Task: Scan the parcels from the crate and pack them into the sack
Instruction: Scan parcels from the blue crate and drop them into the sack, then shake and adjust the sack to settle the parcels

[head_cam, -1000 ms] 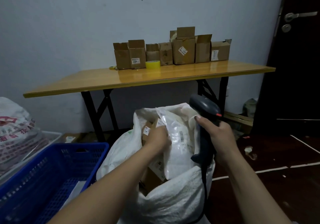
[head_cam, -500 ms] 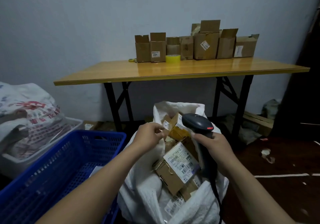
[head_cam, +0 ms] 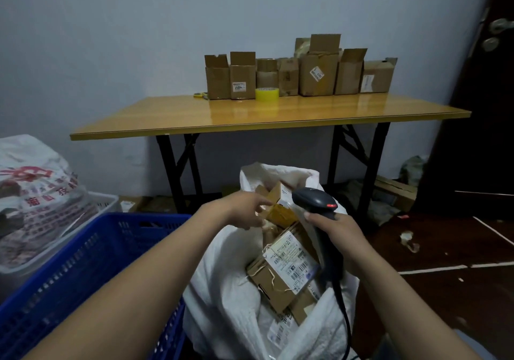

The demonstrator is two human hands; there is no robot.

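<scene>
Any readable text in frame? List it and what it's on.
"03", it seems: lowest parcel label in the white sack.
Box label on the table: large digits, too blurred.
Printed bag, left: red characters, blurred.
Top parcel label: barcodes, print too small.

Crate (head_cam: 83, 262) cropped; sack (head_cam: 222, 284) bottom cut off.

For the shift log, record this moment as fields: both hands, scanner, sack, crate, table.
left hand: over the sack mouth, fingers relaxed, beside a small cardboard parcel; no grip visible
right hand: grips the scanner by its handle, above the sack
sack: white, open, holds several labelled parcels
crate: blue, left of the sack; inside mostly hidden
table: cardboard boxes and a yellow tape roll along the back
</scene>
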